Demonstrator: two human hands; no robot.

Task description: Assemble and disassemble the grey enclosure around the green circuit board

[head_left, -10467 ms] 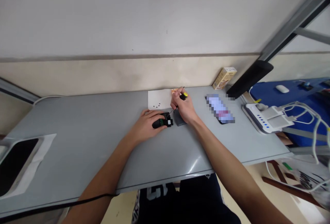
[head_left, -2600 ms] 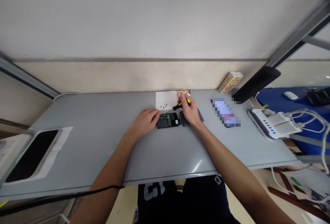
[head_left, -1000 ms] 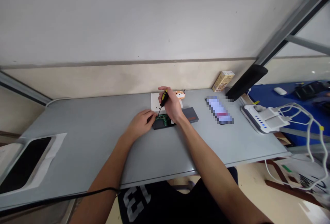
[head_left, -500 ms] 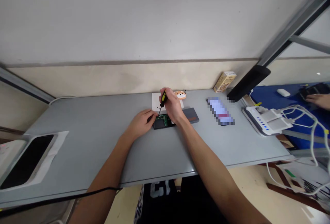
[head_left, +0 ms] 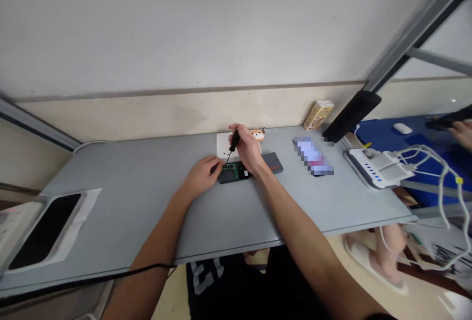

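In the middle of the desk lies an opened dark electronic device (head_left: 225, 177) with a green circuit board (head_left: 236, 168) showing. My left hand (head_left: 202, 176) is at its left end, thumb and fingers closed on the edge beside the board. A black-handled screwdriver (head_left: 235, 140) is gripped in my right hand (head_left: 248, 151), tilted, its tip down at the board near my left fingertips. What the tip touches is too small to tell. My right wrist partly covers a dark grey flat piece (head_left: 273, 161) to the right of the device.
White paper (head_left: 222, 142) with small dark specks and an orange animal-faced item (head_left: 258, 134) lie behind my hands. To the right are a phone (head_left: 313, 157), a small carton (head_left: 318, 115), a black cylinder (head_left: 352, 116) and a power strip (head_left: 372, 170). Another person's hand (head_left: 463, 133) shows far right.
The screwdriver handle has turned, its yellow part no longer showing. My hands stay in nearly the same place. Another person's leg and foot have appeared below the desk at right.
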